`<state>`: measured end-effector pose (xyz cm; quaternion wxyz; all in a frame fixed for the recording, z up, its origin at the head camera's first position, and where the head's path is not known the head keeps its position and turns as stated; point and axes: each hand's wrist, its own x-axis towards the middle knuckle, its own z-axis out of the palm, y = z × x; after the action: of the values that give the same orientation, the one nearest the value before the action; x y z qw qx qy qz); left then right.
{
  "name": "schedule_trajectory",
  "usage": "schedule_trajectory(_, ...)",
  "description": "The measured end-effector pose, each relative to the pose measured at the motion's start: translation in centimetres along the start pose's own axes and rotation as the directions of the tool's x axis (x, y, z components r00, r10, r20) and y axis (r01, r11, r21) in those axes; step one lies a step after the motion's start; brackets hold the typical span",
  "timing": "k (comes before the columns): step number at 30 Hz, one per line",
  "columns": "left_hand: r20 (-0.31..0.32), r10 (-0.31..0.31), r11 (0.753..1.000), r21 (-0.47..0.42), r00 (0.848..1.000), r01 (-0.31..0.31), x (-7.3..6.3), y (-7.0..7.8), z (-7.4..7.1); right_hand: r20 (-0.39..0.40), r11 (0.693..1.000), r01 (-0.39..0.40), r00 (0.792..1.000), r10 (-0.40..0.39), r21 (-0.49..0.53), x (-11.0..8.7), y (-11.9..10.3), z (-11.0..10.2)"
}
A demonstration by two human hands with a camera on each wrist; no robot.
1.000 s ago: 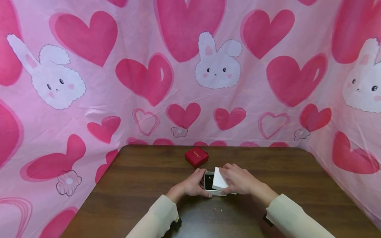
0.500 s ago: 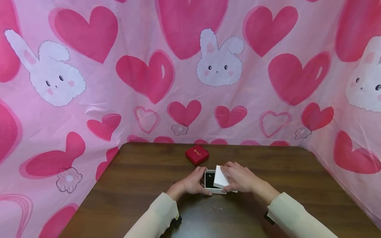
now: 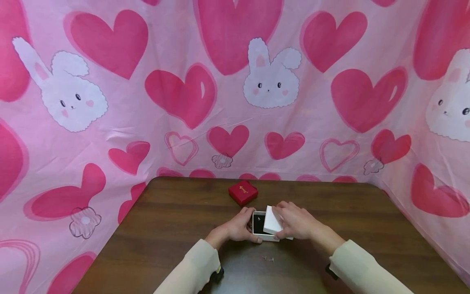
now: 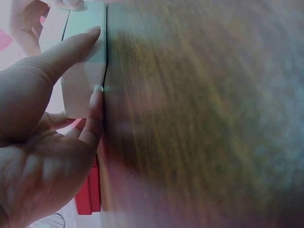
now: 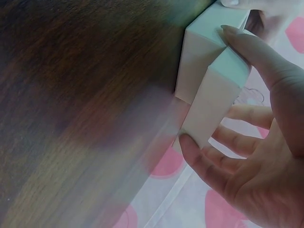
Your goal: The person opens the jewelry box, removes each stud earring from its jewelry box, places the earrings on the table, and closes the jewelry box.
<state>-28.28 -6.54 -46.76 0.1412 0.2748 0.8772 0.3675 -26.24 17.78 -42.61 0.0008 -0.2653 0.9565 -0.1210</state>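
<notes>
A small white jewelry box [image 3: 267, 237] with a black insert stands on the table. My left hand [image 3: 238, 227] grips its left end, thumb along the near wall and fingers around the far side. With my right hand [image 3: 296, 221] I hold the white lid [image 3: 272, 223], thumb on its near side and fingers over the far side. The lid sits tilted across the right part of the box, leaving the left part uncovered. A tiny shiny piece [image 3: 258, 219] shows on the insert. In the right wrist view the lid [image 5: 211, 102] slants down past the box's end [image 5: 199, 66].
Behind the white box sits a red box [image 3: 243, 192] with gold lettering. Two tiny thin metallic pieces [image 3: 271, 259] lie on the brown table [image 3: 176, 228] in front of it. A pink cloth [image 3: 227, 114] with hearts and rabbits hangs around the table's back and sides.
The head view shifts slightly. Both hands, the lid and the white box keep nearly the same position.
</notes>
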Motion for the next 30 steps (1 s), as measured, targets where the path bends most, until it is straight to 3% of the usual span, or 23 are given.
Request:
schedule_trajectory(7,-0.015,0.019,1.0,0.003,1.0,-0.018,0.06,-0.11,0.07,-0.014,1.0,-0.008,1.0,0.008,-0.005,0.05,-0.07,-0.08)
schedule_trajectory(30,-0.003,-0.004,1.0,0.016,1.0,0.004,-0.13,-0.05,0.06,-0.017,1.0,-0.009,1.0,0.009,-0.009,-0.29,0.04,0.13)
